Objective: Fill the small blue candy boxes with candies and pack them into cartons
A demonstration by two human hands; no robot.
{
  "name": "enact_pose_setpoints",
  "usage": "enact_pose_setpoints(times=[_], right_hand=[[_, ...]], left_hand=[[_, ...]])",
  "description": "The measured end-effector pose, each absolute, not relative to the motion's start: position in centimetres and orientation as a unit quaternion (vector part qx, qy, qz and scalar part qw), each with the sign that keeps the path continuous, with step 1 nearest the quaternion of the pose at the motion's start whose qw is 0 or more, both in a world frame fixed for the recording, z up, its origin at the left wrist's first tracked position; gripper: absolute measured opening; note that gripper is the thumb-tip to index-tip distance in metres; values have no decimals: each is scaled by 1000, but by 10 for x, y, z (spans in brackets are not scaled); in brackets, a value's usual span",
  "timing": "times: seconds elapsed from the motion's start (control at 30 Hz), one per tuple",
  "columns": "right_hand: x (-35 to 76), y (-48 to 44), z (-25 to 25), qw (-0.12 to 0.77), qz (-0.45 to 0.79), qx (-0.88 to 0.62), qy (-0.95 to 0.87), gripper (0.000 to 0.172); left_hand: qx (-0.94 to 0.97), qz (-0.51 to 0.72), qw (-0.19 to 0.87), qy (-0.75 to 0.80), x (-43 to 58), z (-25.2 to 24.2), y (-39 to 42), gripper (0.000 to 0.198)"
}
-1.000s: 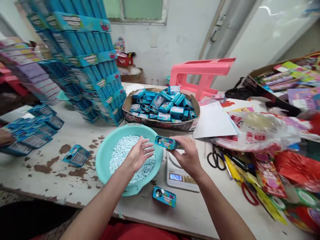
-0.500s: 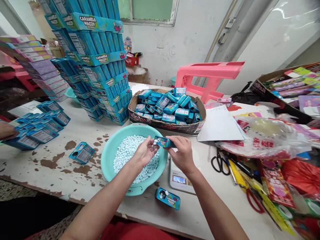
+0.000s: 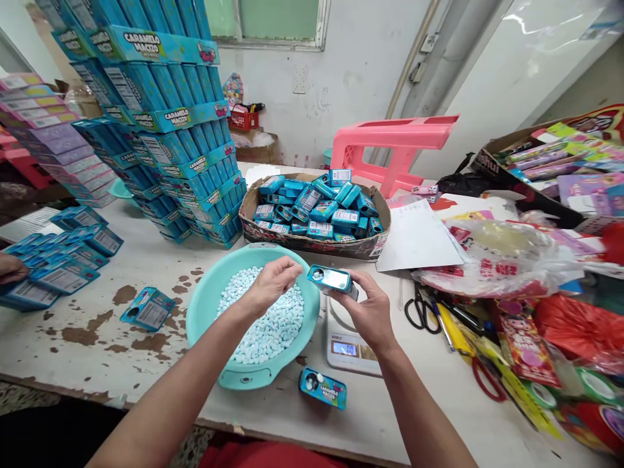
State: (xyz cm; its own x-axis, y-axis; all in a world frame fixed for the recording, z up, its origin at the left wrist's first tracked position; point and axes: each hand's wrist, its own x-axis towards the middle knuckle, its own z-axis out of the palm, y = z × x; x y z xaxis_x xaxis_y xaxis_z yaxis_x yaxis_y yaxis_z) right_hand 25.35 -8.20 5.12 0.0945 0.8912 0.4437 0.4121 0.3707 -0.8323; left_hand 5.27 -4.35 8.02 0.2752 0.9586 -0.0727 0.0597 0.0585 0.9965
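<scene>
Currently, the paint-chipped surface (image 3: pixel 273 416) is carrying everything. A tall stack of blue Caramelo Macizo display trays (image 3: pixel 190 123) is standing far left; beside it, a cardboard carton (image 3: pixel 312 247) is holding loose blue boxes (image 3: pixel 316 205). In front, a turquoise basin (image 3: pixel 202 318) is containing pale candies (image 3: pixel 270 328). To its right, a digital scale (image 3: pixel 348 337) is apparently reading zero.

The left hand (image 3: pixel 273 283) is hovering above the basin, fingers drawn closed; cannot tell whether any candy is inside. The right hand (image 3: pixel 370 309) is holding the held box (image 3: pixel 329 278) by its right end, grip closed on the sides. In view, this box is overlapping the basin's right rim, holed face upward, hole lying nearest the left hand. A second Caramelo Macizo box (image 3: pixel 322 388) is resting nearer the person than the scale, a white piece showing at its hole.

Technique, as judged: good handling is probably depending on holding the opening upward, well over the basin, so that dropped candies are landing back inside. Light finger pressure is likely sparing the box walls.
</scene>
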Motion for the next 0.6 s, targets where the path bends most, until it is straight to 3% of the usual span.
enact_pose_setpoints(times=[0.2,0.47,0.53,0.6], right_hand=[[242,-84,60,538,288,-489,-623,32],[248,-84,52,581,393,-477,-530,35],[251,-85,49,608,373,-497,-494,35],[246,-87,46,607,336,-522,-497,35]], left_hand=[[775,235,363,462,66,126,-40,21],[763,250,328,498,35,113,-39,30],[771,204,313,515,23,103,-43,26],[775,203,312,510,19,97,-51,39]])
